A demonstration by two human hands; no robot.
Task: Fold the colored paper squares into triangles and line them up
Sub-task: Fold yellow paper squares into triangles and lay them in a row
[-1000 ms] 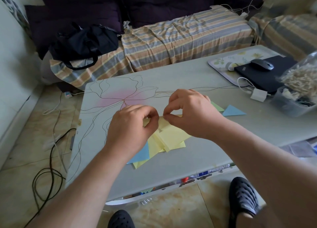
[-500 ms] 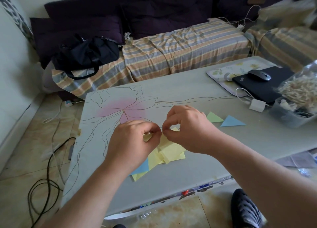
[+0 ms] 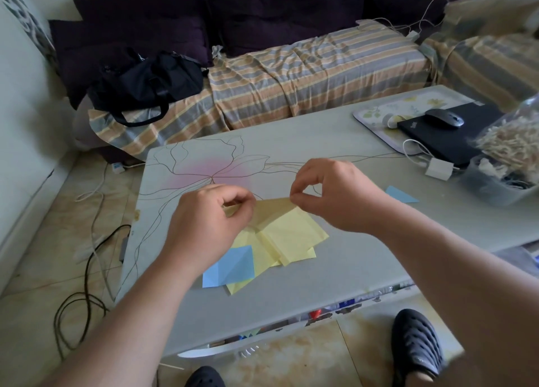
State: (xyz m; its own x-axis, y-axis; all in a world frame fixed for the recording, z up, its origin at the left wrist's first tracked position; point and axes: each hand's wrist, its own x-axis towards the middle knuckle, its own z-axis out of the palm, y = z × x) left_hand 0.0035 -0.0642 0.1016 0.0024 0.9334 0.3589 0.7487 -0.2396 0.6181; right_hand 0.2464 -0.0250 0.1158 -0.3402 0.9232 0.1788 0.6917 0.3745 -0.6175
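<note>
A yellow paper sheet (image 3: 272,208) is stretched between my two hands just above the table. My left hand (image 3: 210,223) pinches its left corner, and my right hand (image 3: 329,194) pinches its right corner between thumb and forefinger. Below it a loose pile of creased yellow squares (image 3: 288,241) lies on the table, with a blue square (image 3: 230,265) at the pile's near left. A folded blue triangle (image 3: 401,194) lies flat to the right, past my right wrist.
The grey table (image 3: 335,281) bears a flower drawing. At its far right stand a patterned tray (image 3: 379,115), a black laptop (image 3: 443,144) with a mouse (image 3: 443,118), a white charger (image 3: 439,169) and a clear box of clips (image 3: 495,182). Behind is a striped sofa with a black bag (image 3: 145,86).
My hands have moved apart, spreading the yellow sheet out wide between them. The camera view shifted, and my right wrist now hides the green triangle.
</note>
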